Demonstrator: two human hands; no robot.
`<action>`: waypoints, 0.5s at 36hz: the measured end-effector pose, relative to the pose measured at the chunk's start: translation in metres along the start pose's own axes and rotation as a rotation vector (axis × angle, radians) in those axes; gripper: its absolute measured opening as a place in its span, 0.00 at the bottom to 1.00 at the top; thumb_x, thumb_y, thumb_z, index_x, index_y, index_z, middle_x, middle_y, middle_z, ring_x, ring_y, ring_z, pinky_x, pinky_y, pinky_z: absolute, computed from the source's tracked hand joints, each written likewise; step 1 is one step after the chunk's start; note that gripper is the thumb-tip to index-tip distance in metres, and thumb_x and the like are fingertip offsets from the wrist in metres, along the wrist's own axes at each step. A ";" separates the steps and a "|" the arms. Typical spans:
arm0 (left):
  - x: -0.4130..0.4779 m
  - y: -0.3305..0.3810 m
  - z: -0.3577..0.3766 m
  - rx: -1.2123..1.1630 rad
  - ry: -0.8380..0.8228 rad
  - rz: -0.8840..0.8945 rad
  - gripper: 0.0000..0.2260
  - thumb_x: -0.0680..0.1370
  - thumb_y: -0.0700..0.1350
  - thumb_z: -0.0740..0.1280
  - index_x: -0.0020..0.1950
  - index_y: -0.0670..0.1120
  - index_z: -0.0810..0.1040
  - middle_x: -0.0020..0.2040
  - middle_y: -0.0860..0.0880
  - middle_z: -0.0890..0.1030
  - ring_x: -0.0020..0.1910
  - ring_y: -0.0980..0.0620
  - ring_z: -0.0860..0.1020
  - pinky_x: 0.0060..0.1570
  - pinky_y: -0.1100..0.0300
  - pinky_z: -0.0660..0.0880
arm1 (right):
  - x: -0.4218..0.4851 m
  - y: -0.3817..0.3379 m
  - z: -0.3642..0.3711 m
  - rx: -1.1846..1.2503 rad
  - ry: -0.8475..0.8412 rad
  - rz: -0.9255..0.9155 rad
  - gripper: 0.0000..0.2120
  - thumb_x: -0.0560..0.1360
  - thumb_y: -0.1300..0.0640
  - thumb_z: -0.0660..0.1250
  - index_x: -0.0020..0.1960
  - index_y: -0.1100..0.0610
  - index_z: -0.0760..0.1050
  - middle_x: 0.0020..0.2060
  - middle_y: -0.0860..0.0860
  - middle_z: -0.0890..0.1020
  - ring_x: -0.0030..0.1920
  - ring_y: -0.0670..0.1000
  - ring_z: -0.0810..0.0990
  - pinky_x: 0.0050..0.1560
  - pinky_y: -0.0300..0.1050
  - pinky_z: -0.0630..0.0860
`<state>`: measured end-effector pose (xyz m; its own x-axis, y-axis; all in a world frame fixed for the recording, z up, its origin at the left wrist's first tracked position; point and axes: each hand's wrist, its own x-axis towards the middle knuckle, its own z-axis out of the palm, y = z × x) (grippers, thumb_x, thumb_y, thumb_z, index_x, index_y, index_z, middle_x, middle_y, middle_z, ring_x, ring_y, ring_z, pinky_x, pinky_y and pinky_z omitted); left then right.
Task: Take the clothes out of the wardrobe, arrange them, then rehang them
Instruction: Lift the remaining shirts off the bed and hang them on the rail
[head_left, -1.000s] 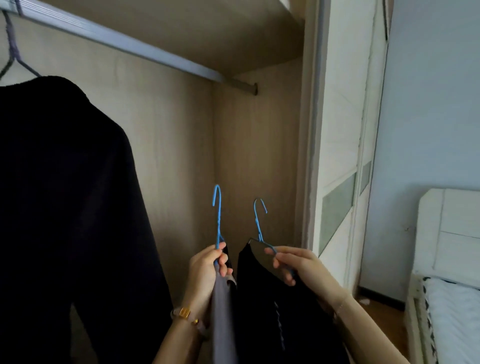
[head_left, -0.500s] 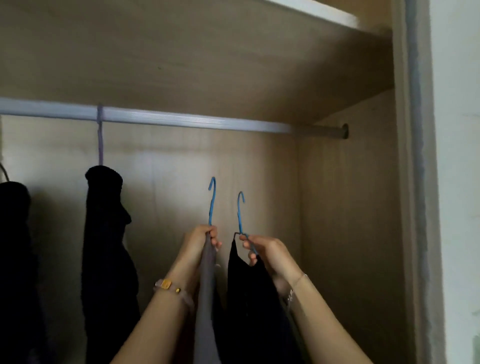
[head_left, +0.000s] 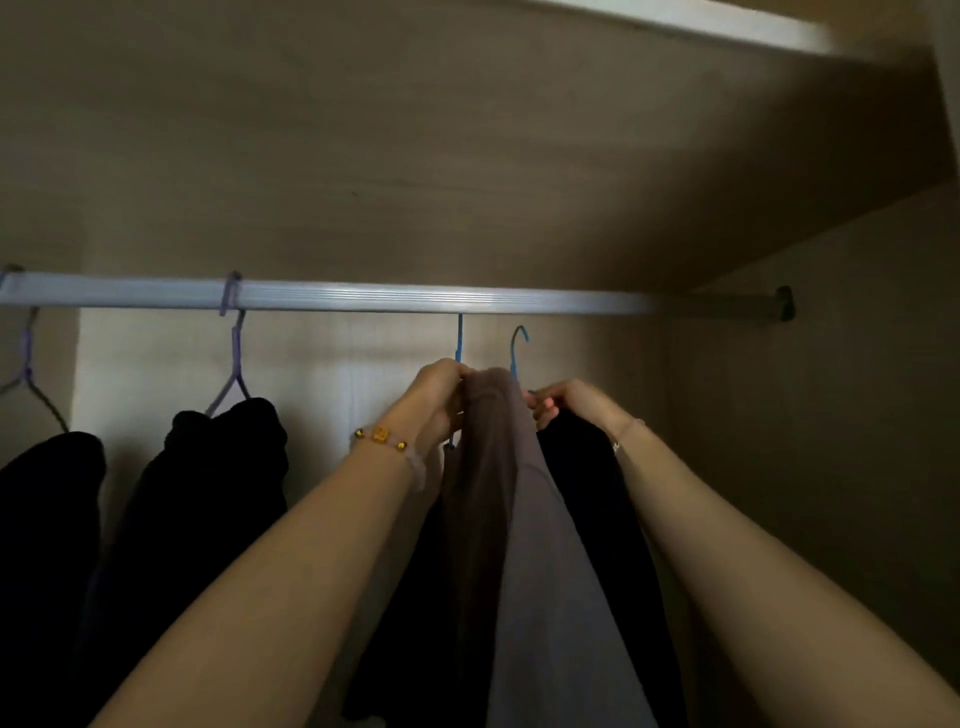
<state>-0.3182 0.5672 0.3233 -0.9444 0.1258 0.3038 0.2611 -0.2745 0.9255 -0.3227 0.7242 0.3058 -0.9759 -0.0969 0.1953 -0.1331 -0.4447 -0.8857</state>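
At the far left a purple hanger (head_left: 26, 364) hangs from the metal rail (head_left: 363, 299) with a black garment (head_left: 47, 519) on it. Next along, a second purple hanger (head_left: 235, 364) is hooked over the rail and carries another black garment (head_left: 218, 493). Near the middle, the left hand (head_left: 439, 395), with a beaded bracelet (head_left: 382, 436) at its wrist, is raised just under the rail, its fingers curled round the neck of a blue hanger (head_left: 459, 338). That hanger's stem runs up to the rail's lower edge; whether its hook sits over the rail cannot be told. A grey-brown garment (head_left: 498, 467) hangs from it between the two forearms. Just to its right, a second blue hanger (head_left: 517, 348) has its hook below the rail, not touching it. The right hand (head_left: 566, 402) pinches this hanger at its base with curled fingertips, and a black top (head_left: 592, 493) hangs from it. At the far right the rail ends in a bracket (head_left: 784, 304) on the wardrobe's side wall (head_left: 831, 415).
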 end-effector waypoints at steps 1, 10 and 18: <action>0.003 0.004 0.000 -0.018 0.001 0.004 0.10 0.77 0.36 0.57 0.36 0.41 0.70 0.30 0.47 0.71 0.31 0.51 0.69 0.38 0.59 0.72 | 0.000 -0.006 0.001 0.027 0.011 -0.002 0.15 0.81 0.67 0.49 0.41 0.64 0.70 0.17 0.51 0.74 0.13 0.43 0.66 0.15 0.32 0.64; 0.014 0.026 -0.007 -0.143 -0.073 0.079 0.10 0.78 0.37 0.59 0.36 0.41 0.71 0.17 0.51 0.71 0.15 0.57 0.70 0.28 0.64 0.70 | -0.006 -0.050 0.020 0.154 -0.102 -0.038 0.18 0.82 0.64 0.48 0.39 0.64 0.72 0.17 0.50 0.73 0.13 0.43 0.67 0.16 0.30 0.65; -0.020 0.016 -0.002 -0.100 -0.199 0.152 0.13 0.78 0.39 0.60 0.33 0.43 0.70 0.19 0.51 0.71 0.25 0.53 0.72 0.29 0.64 0.71 | -0.027 -0.048 0.021 0.162 -0.168 -0.087 0.12 0.77 0.68 0.51 0.38 0.62 0.69 0.16 0.50 0.71 0.13 0.42 0.67 0.16 0.30 0.65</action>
<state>-0.2955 0.5586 0.3314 -0.8354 0.2582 0.4853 0.3667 -0.3959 0.8419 -0.2867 0.7295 0.3523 -0.9179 -0.1925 0.3469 -0.1727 -0.5933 -0.7862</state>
